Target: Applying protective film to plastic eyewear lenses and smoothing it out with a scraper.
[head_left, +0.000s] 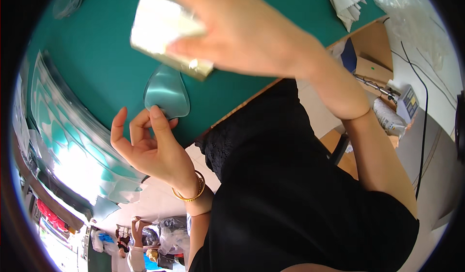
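My left hand (157, 151), with a gold bangle at its wrist, pinches the near edge of a clear, rounded plastic piece (167, 93) between thumb and fingers. The piece is on or just above the green table top (252, 95). Over its far end, my right hand (244, 32) grips a shiny rectangular block (164, 27) with gold-coloured sides. Glare whitens the block's face, and motion blurs it, so its exact kind is unclear. Whether the block touches the plastic piece cannot be made out.
Curved, glossy clear sheets (80, 146) lie stacked at the left. A crumpled white cloth (345, 4) is at the far right, near a clear plastic bag (407, 13). More clear pieces (70, 0) lie far left. Another person (137, 243) appears in the lower-left background.
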### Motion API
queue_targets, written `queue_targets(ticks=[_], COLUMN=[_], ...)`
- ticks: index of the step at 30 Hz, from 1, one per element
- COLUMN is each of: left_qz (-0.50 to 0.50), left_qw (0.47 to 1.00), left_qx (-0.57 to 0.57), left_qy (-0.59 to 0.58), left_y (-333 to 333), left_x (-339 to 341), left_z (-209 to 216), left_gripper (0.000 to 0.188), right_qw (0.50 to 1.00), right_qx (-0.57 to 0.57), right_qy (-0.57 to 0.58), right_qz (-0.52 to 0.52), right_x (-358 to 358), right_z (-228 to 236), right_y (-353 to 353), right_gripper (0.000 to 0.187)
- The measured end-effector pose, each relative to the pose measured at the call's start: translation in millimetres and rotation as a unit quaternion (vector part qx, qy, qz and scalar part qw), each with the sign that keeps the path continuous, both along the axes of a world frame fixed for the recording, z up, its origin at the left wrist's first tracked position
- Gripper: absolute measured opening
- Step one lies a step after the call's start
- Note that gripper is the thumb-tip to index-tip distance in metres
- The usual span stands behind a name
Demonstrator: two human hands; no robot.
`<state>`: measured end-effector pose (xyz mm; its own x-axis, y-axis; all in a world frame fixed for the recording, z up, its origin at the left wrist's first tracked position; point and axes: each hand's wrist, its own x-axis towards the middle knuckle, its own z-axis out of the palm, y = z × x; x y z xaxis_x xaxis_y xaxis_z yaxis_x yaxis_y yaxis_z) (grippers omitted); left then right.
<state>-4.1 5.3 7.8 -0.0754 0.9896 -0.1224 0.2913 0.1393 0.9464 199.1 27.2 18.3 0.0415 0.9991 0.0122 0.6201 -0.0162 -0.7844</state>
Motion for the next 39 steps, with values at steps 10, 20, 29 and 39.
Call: queue_targets(ticks=[10,20,29,39], left_qz=[0.002,-0.003,-0.077,-0.023], left_qw=[0.999,0.999,0.984,0.997], left_qx=[-0.001,-0.021,0.090,0.056], left_qy=[-0.047,-0.032,-0.131,-0.048], left_y=[0,0,5,4], left_x=[0,-2,28,13], left_z=[4,7,45,34], left_gripper=[0.046,0.049,0.052,0.050], right_qw=[0.997,0.995,0.990,0.994], right_qx=[-0.057,-0.050,-0.069,0.009], right_qy=[-0.027,-0.023,0.001,-0.056], right_qz=[-0.041,-0.078,-0.126,-0.095], right_x=[39,29,26,2], right_z=[25,28,22,1], right_y=[-11,-16,-19,-16], right_gripper=[0.038,0.040,0.040,0.035])
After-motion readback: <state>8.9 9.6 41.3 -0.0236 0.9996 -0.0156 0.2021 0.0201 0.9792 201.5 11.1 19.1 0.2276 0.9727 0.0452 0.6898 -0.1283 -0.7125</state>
